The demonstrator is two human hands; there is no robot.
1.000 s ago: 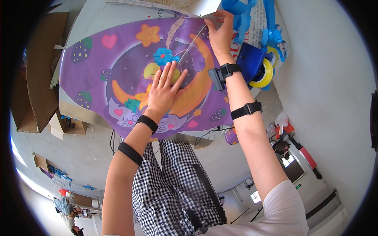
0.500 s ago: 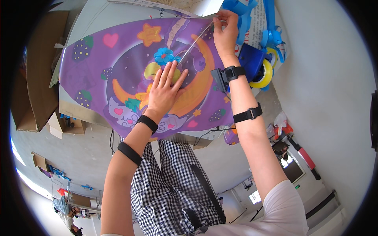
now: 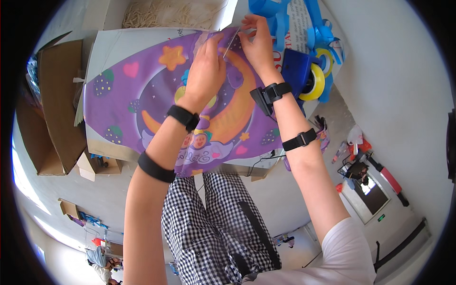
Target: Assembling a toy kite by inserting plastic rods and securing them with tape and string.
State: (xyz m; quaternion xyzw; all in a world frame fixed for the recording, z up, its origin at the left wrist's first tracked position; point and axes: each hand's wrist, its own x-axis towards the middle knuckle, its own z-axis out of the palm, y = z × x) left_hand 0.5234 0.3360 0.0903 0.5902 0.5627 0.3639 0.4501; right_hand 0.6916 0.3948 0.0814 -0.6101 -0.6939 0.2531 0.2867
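Observation:
A purple printed sheet (image 3: pixel 104 123) with a moon, stars and berries is spread in front of me. My left hand (image 3: pixel 206 71) lies over its upper part, fingers stretched out toward the far edge; its thumb is mostly hidden. My right hand (image 3: pixel 256 45) is at the far right edge of the sheet, thumb and fingers bent and apart. Between the hands runs a thin white strip (image 3: pixel 232 42), slanting from near the right thumb to beside the left hand, where its lower part is covered. I cannot make out contact at its upper end.
Right of the sheet stand a blue tape dispenser (image 3: pixel 295 73), a yellow tape roll (image 3: pixel 314 83) and curled blue ribbon (image 3: pixel 280 28). A white box (image 3: pixel 232 14) holding thin pale pieces is beyond the sheet. Cardboard boxes (image 3: pixel 61 104) stand at left. Other people are in the background.
My left hand has moved from the middle of the sheet up to its far edge. The right hand has shifted slightly left and its fingers have loosened from a pinch.

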